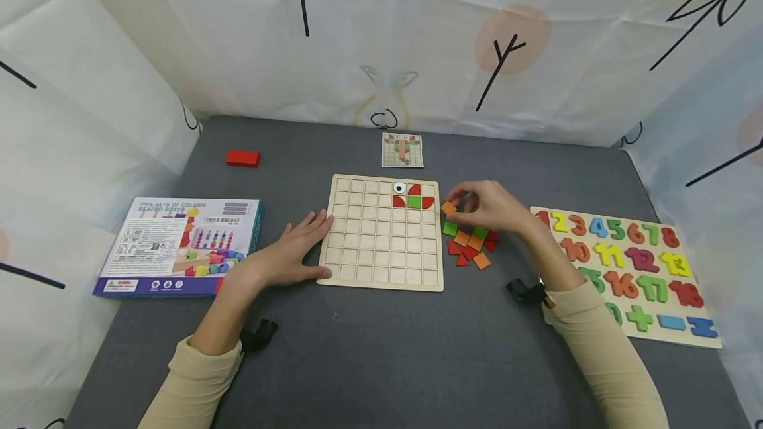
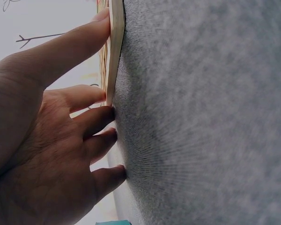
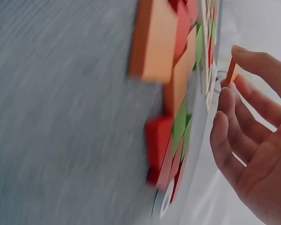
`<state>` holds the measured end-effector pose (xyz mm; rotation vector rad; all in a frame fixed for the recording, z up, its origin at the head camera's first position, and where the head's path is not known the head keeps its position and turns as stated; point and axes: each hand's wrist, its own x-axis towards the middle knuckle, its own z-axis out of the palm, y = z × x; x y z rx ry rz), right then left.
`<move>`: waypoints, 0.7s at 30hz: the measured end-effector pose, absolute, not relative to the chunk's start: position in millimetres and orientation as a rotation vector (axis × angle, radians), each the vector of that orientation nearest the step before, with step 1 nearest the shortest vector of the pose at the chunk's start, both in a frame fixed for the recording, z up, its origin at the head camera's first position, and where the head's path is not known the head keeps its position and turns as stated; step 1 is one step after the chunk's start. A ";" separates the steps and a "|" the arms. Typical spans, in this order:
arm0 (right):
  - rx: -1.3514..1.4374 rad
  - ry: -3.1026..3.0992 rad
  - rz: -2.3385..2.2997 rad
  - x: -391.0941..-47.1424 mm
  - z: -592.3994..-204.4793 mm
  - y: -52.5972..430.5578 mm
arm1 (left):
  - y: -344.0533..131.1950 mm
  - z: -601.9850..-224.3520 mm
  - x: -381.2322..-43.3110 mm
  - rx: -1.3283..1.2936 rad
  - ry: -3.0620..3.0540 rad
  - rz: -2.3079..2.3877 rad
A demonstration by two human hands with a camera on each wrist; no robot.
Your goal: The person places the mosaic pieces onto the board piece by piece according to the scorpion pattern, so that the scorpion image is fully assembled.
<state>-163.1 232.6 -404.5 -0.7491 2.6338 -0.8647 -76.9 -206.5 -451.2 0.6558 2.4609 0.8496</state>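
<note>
My left hand (image 1: 292, 253) rests at the left edge of a wooden grid board (image 1: 381, 243), thumb and fingertips on its rim, fingers straight and spread. In the head view my right hand (image 1: 491, 206) is just right of the board. Its thumb and fingers pinch an orange square tile (image 3: 232, 71). Below that hand lies a loose pile of orange, green and red tiles (image 1: 469, 243). At the board's upper right sit an eye tile (image 1: 399, 187), a green square (image 1: 414, 202) and several red quarter-round tiles (image 1: 428, 202).
Behind the board lies a small pattern card (image 1: 403, 150). A red block (image 1: 242, 158) sits at the back left, with a bead-set box (image 1: 179, 247) nearer. To the right, a number board (image 1: 646, 283) lies partly under the right forearm.
</note>
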 end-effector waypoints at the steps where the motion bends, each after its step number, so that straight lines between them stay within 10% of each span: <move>1: -0.754 2.626 -0.892 -163.3 -404.8 229.7 | -206.8 -452.3 -77.3 0.659 2.461 0.850; 21: -0.891 2.568 -0.909 -178.6 -404.0 148.2 | -202.8 -440.0 -73.4 0.655 2.448 0.876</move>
